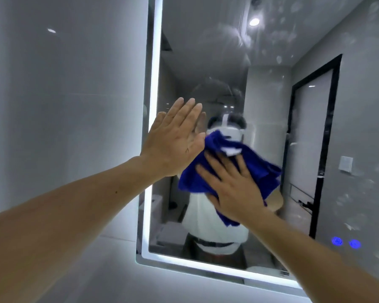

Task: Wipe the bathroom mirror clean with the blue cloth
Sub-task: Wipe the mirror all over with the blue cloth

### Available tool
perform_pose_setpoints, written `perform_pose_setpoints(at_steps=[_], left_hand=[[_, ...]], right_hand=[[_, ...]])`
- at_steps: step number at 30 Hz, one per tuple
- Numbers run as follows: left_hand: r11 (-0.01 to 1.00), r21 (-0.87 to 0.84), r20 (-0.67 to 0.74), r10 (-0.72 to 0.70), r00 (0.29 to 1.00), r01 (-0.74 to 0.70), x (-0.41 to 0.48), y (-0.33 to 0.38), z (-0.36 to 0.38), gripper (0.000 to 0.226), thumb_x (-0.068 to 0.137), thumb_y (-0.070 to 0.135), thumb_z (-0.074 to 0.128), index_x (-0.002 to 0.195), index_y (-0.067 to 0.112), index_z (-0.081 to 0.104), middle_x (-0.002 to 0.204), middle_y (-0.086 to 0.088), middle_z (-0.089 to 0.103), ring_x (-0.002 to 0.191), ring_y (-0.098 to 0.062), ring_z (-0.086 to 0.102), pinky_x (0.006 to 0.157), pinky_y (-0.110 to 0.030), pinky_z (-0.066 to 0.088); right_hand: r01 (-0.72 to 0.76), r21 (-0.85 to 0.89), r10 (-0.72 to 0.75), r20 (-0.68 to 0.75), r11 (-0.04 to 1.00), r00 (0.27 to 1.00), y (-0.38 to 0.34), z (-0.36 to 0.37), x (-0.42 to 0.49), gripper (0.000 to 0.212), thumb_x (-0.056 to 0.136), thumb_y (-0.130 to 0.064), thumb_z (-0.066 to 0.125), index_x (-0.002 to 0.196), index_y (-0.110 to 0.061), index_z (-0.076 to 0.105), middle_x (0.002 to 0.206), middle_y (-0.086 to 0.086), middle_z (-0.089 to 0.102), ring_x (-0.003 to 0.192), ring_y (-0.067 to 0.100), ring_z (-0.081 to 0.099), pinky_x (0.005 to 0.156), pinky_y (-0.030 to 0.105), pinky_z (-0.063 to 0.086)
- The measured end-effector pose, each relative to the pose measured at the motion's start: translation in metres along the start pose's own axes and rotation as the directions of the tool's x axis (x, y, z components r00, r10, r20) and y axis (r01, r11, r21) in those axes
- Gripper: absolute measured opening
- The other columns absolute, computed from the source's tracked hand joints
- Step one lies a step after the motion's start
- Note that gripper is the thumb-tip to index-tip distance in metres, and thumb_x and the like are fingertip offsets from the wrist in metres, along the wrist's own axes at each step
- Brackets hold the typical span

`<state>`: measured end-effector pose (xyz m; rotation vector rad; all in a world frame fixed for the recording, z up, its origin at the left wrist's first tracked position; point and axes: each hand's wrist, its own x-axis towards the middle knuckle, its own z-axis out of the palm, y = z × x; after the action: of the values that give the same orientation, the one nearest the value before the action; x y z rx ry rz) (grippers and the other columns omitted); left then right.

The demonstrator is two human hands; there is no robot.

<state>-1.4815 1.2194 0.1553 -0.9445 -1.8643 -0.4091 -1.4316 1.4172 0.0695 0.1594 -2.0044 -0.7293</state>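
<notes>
A tall mirror (pixel 206 62) with a lit white edge hangs on the wall ahead. Smears and water spots cover its upper and right parts. My right hand (pixel 232 189) presses a crumpled blue cloth (pixel 197 178) flat against the glass near the mirror's middle, fingers spread over it. My left hand (pixel 175 138) lies flat and open on the glass by the mirror's left edge, just left of the cloth, holding nothing. The cloth looks blurred. The glass behind the cloth and hands is hidden.
Pale glossy wall tiles (pixel 64 106) fill the left side. Two blue lit touch buttons (pixel 346 242) glow at the mirror's lower right. The reflection shows a person in a white shirt, a dark-framed door and a ceiling light.
</notes>
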Motion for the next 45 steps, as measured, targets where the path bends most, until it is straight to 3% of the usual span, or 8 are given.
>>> perform_pose_setpoints(at_steps=[8,12,15,20,25,32,37,45], left_hand=[[0.997,-0.039,0.019,0.072,0.997,-0.071,-0.002,-0.015,0.010,0.064,0.101,0.055,0.010,0.157,0.024,0.010,0.165,0.006,0.003,0.151,-0.014,-0.007,0.122,-0.047,0.008],[0.991,-0.077,-0.008,0.110,0.994,-0.110,0.007,-0.016,0.008,0.060,0.103,0.053,0.019,0.156,0.027,0.008,0.165,0.009,0.000,0.150,-0.012,-0.010,0.122,-0.046,0.005],[0.989,-0.094,-0.049,0.114,0.992,-0.118,0.014,-0.016,0.000,0.062,0.101,0.054,0.018,0.156,0.028,0.009,0.165,0.010,0.001,0.150,-0.011,-0.009,0.122,-0.046,0.006],[0.992,-0.079,-0.094,0.095,0.991,-0.102,0.013,-0.017,-0.012,0.068,0.097,0.055,0.011,0.155,0.023,0.020,0.164,0.005,0.012,0.152,-0.015,0.000,0.121,-0.047,0.014],[0.998,0.044,-0.050,0.050,0.998,-0.047,0.019,-0.021,-0.016,0.071,0.095,0.057,0.008,0.156,0.023,0.017,0.165,0.006,0.008,0.151,-0.014,-0.003,0.121,-0.044,0.013],[0.999,0.054,-0.128,0.001,0.992,0.006,0.032,-0.027,-0.034,0.068,0.096,0.055,0.014,0.156,0.023,0.017,0.164,0.005,0.013,0.151,-0.013,0.003,0.122,-0.043,0.013],[0.999,0.052,-0.175,0.012,0.985,-0.003,0.040,-0.039,-0.047,0.071,0.094,0.055,0.011,0.156,0.021,0.019,0.163,0.003,0.017,0.151,-0.014,0.005,0.121,-0.043,0.015],[0.997,0.075,-0.182,-0.008,0.983,0.022,0.045,-0.032,-0.051,0.068,0.096,0.056,0.010,0.157,0.026,0.010,0.164,0.009,0.005,0.150,-0.006,-0.007,0.123,-0.040,0.006]], right_hand=[[0.364,-0.028,-0.335,0.331,0.931,0.882,-0.081,0.046,-0.114,0.088,0.070,-0.037,0.081,0.145,-0.030,0.035,0.151,-0.004,0.039,0.120,0.015,0.058,0.113,0.048,0.027],[0.339,0.033,-0.326,0.365,0.940,0.872,-0.069,0.047,-0.122,0.068,0.077,-0.056,0.068,0.135,-0.040,0.035,0.139,-0.016,0.045,0.127,0.007,0.048,0.117,0.037,0.017],[0.470,-0.042,-0.430,0.337,0.882,0.838,-0.028,0.033,-0.103,0.056,0.090,-0.044,0.053,0.143,-0.042,0.035,0.151,-0.014,0.035,0.128,0.009,0.044,0.118,0.041,0.012],[0.062,-0.041,-0.058,0.082,0.997,0.995,0.056,-0.005,-0.052,0.070,0.088,-0.050,0.044,0.152,-0.037,0.021,0.161,-0.004,0.015,0.144,0.023,0.025,0.117,0.048,0.013],[-0.318,0.013,0.318,-0.045,0.948,0.947,0.076,-0.025,0.015,0.065,0.095,-0.060,0.025,0.153,-0.036,0.014,0.162,0.000,0.014,0.148,0.025,0.015,0.118,0.051,0.010],[-0.425,0.048,0.428,-0.135,0.904,0.894,0.057,-0.035,0.123,0.069,0.094,-0.063,0.029,0.153,-0.035,0.010,0.163,0.005,0.006,0.148,0.030,0.004,0.115,0.052,-0.005],[-0.284,0.026,0.285,-0.127,0.958,0.950,0.021,-0.036,0.162,0.067,0.094,-0.061,0.023,0.154,-0.030,0.015,0.163,0.004,0.006,0.149,0.028,0.001,0.116,0.053,-0.007],[0.256,0.104,-0.262,0.049,0.961,0.964,-0.046,-0.007,0.088,0.061,0.090,-0.045,0.052,0.147,-0.034,0.031,0.157,-0.002,0.027,0.144,0.025,0.022,0.119,0.050,-0.001]])
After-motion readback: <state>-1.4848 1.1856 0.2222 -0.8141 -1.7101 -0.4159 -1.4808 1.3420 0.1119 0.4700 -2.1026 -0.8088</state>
